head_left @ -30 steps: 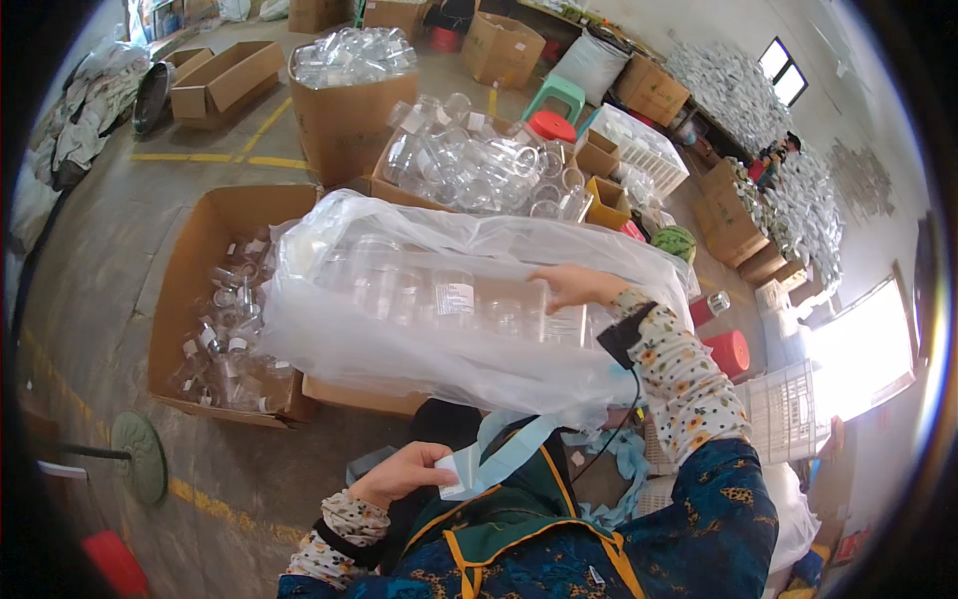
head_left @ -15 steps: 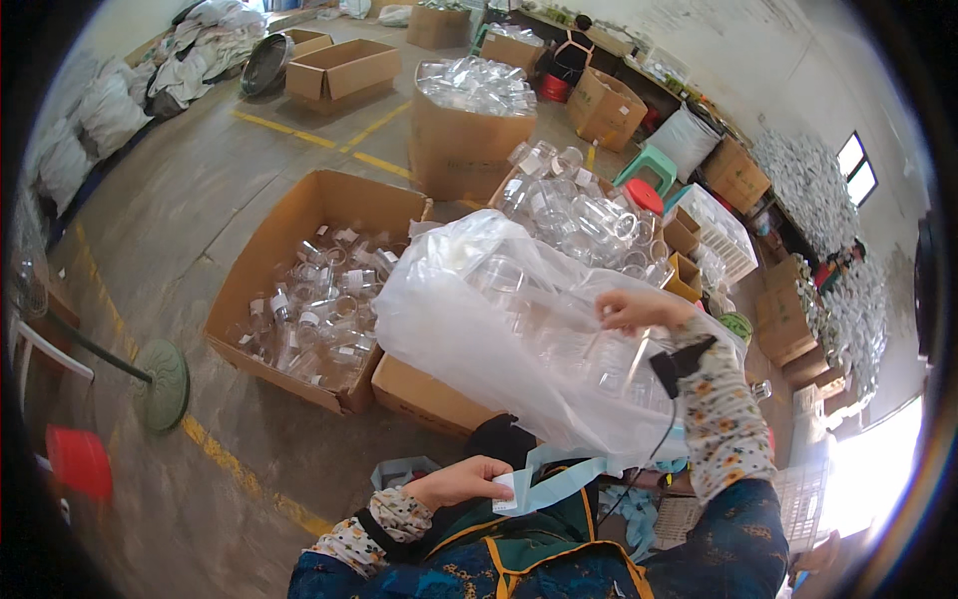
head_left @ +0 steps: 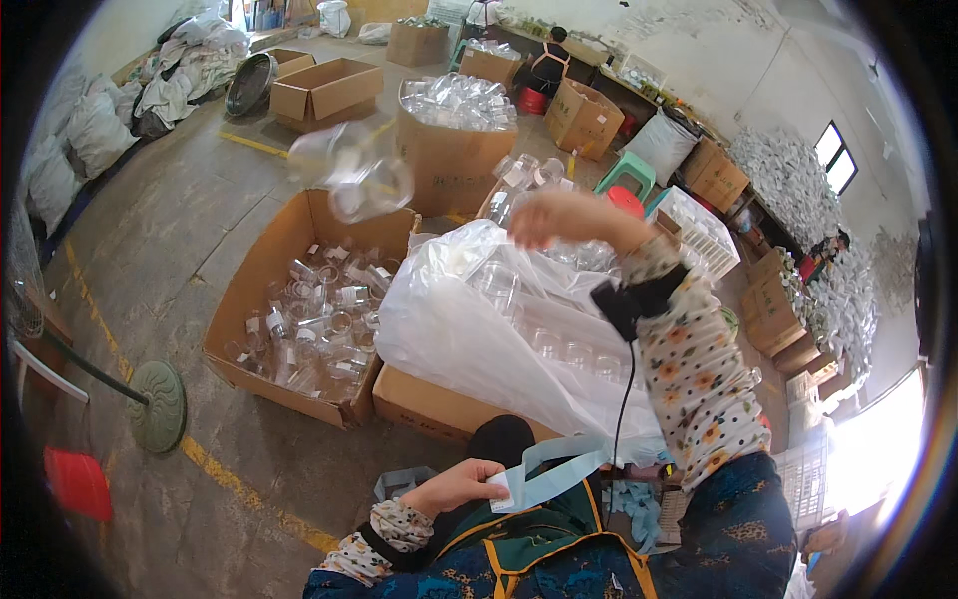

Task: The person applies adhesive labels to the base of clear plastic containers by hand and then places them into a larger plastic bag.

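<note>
My left hand (head_left: 461, 486) pinches a small white label (head_left: 501, 492) on a pale blue strip (head_left: 559, 486), low in front of my body. A clear plastic jar (head_left: 367, 190), blurred by motion, is in the air above the back of the left cardboard box (head_left: 244, 299), apart from my right hand. That box holds loose clear jars (head_left: 319, 324). My right hand (head_left: 559, 220), also blurred, is raised above the box beside it, its fingers loose with no jar in them. Under it, milky plastic sheeting (head_left: 439, 309) covers part of rows of clear jars (head_left: 579, 357).
A tall carton (head_left: 449, 160) full of clear jars stands behind. Further right are a green stool (head_left: 627, 172), a red lid-like round (head_left: 626, 200) and a white crate (head_left: 704, 235). A green round stand base (head_left: 158, 404) and red stool (head_left: 78, 484) are at left. A person (head_left: 550, 68) sits far back.
My right hand has risen up and left from over the sheeting. A clear jar now flies leftward through the air. My left hand keeps its hold on the label.
</note>
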### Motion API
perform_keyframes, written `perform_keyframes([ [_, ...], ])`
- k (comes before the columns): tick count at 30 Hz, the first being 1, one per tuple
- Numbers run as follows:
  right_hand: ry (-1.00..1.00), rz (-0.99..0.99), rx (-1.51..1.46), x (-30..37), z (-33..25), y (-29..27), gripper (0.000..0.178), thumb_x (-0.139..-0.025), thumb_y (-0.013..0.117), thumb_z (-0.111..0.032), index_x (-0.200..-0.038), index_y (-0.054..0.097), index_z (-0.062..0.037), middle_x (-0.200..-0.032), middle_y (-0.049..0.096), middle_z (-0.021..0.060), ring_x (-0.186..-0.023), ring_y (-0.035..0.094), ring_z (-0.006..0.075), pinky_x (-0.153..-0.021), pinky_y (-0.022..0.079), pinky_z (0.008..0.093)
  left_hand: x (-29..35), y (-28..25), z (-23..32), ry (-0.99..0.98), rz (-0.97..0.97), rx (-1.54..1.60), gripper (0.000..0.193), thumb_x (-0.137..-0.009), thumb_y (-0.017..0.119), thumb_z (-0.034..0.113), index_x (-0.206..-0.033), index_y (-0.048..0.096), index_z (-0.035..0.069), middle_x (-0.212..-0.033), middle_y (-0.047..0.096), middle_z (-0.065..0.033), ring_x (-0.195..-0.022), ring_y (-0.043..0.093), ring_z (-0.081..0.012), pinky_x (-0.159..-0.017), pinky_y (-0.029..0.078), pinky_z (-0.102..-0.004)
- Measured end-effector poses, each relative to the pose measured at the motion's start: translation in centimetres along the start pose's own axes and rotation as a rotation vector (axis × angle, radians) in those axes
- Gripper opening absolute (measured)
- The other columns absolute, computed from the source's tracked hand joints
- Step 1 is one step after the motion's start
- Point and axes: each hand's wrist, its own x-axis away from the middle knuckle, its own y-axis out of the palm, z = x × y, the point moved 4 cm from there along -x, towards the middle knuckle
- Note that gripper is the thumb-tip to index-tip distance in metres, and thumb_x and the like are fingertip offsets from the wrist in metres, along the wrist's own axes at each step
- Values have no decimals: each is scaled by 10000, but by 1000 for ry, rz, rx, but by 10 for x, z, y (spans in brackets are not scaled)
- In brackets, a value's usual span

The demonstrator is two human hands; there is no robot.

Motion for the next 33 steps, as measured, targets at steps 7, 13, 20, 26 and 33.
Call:
perform_keyframes([
  [7, -44, 275, 339, -46, 81, 84, 376, -866, 537, -348, -992, 656, -14, -838, 658, 138, -777, 616, 296, -795, 470, 396, 6, 3, -2, -23, -2, 7, 218, -843, 660, 182, -962, 620, 4, -872, 613, 7, -819, 541, -61, -782, 432, -213],
  [13, 313, 25, -354, -56, 85, 91, 453, -886, 545, -382, -1082, 597, 23, -806, 636, 115, -673, 615, 184, -651, 501, 297, 0, 8, -2, -54, 8, 39, 229, -844, 662, 176, -985, 617, 1, -889, 623, -2, -831, 553, -69, -790, 436, -217],
  [20, 26, 32, -596, -25, 72, 94, 179, -875, 594, -197, -930, 609, -26, -654, 505, 1, -534, 473, 89, -488, 397, 239, -15, 12, 2, -81, 8, 39, 204, -838, 665, 144, -980, 619, 4, -868, 625, 3, -806, 562, -66, -768, 444, -213],
  [26, 99, 89, -485, 83, 119, 59, 137, -886, 577, -180, -914, 607, -50, -651, 493, -30, -529, 441, 48, -473, 359, 213, -18, 11, -8, -115, 66, 15, 201, -814, 681, 139, -951, 635, -1, -841, 631, -29, -783, 565, -94, -749, 446, -244],
  [33, 258, 1, -469, 134, 184, 94, 118, -883, 572, -167, -926, 622, -68, -648, 519, -23, -541, 459, 65, -516, 388, 245, -23, 15, -8, -153, 82, 6, 156, -836, 660, 136, -907, 621, 2, -843, 622, -8, -784, 549, -70, -745, 436, -225],
])
